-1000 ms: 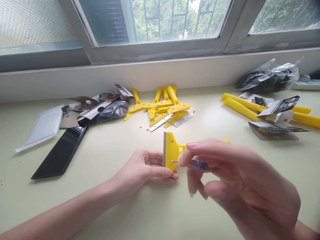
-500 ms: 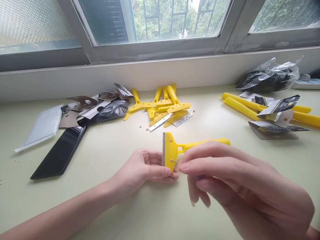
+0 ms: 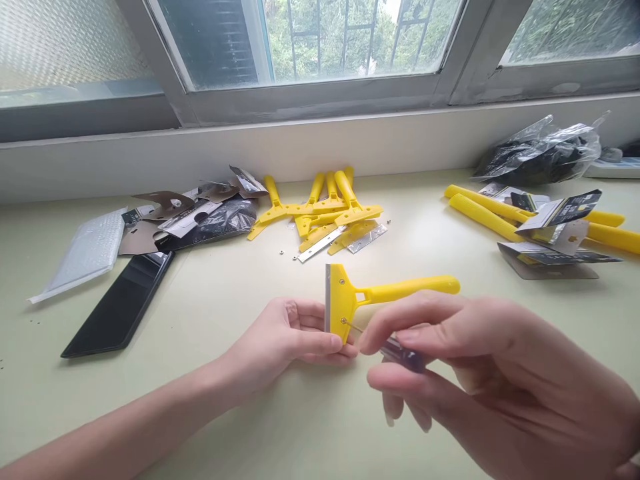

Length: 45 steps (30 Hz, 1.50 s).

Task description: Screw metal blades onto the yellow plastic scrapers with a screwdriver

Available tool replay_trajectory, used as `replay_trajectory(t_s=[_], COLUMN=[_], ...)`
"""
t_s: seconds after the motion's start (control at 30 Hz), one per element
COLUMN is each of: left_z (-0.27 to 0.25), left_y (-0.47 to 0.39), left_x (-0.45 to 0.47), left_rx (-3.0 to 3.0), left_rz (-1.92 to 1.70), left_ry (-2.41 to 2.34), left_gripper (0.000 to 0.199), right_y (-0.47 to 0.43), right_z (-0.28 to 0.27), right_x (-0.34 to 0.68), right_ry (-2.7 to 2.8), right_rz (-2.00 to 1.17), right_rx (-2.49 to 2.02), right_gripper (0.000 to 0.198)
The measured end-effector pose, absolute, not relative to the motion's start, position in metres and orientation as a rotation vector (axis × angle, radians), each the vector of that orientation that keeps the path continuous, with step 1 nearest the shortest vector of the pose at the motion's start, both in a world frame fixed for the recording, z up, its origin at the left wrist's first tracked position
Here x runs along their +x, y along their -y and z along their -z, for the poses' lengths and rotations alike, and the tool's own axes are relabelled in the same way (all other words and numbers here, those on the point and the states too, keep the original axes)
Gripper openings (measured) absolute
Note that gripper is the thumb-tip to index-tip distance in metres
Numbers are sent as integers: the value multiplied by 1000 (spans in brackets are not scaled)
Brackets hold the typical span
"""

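Note:
A yellow scraper with a metal blade along its left edge is held up off the lower corner of its head by my left hand, thumb in front and fingers behind. Two screws show in the scraper head. In my right hand is a small screwdriver with a dark, partly clear handle. Its thin shaft points left and its tip meets the lower screw. The index finger lies along the shaft side, and the thumb is below the handle.
Behind lie several yellow scraper parts, a loose blade and small nuts. At left are a black phone-like slab, a bubble-wrap pouch and torn packaging. Yellow handles and cards lie right, near a plastic bag.
My right hand has shifted slightly down and right and its fingers have rolled apart, so the screwdriver handle now shows. My left hand and the scraper stay in place.

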<state>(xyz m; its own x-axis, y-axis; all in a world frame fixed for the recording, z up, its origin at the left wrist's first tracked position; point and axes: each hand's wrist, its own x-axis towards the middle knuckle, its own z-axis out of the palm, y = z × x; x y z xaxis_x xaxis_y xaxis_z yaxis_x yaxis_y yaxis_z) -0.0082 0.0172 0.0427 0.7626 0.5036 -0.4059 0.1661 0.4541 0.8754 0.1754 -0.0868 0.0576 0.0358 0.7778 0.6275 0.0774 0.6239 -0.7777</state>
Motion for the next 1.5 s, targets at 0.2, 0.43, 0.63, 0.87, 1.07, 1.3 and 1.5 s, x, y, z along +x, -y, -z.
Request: replay_trajectory(t_s=[0.2, 0.43, 0.63, 0.87, 1.07, 1.3, 1.5], left_z=[-41, -40, -37, -33, -33, -31, -33], left_y=[-18, -16, -15, -15, -16, -16, -15], left_x=[-7, -8, -8, -8, -8, -7, -8], left_rx=[1102, 1097, 1085, 1109, 1126, 1131, 1143], left_rz=[-243, -267, -272, -283, -282, -254, -281], left_ry=[-697, -717, -723, -707, -681, -718, -696], left_gripper=[25, 27, 27, 28, 27, 35, 27], right_y=[88, 88, 87, 87, 85, 85, 88], right_z=[-57, -55, -58, -52, -57, -47, -53], right_x=[180, 178, 182, 182, 188, 173, 184], right_ry=[1607, 1476, 1594, 1495, 1727, 1387, 1677], right_rz=[-684, -663, -600, -512, -538, -513, -473], right_rx=[-776, -769, -846, -869, -815, -900, -840], right_gripper=[35, 43, 28, 38, 37, 38, 53])
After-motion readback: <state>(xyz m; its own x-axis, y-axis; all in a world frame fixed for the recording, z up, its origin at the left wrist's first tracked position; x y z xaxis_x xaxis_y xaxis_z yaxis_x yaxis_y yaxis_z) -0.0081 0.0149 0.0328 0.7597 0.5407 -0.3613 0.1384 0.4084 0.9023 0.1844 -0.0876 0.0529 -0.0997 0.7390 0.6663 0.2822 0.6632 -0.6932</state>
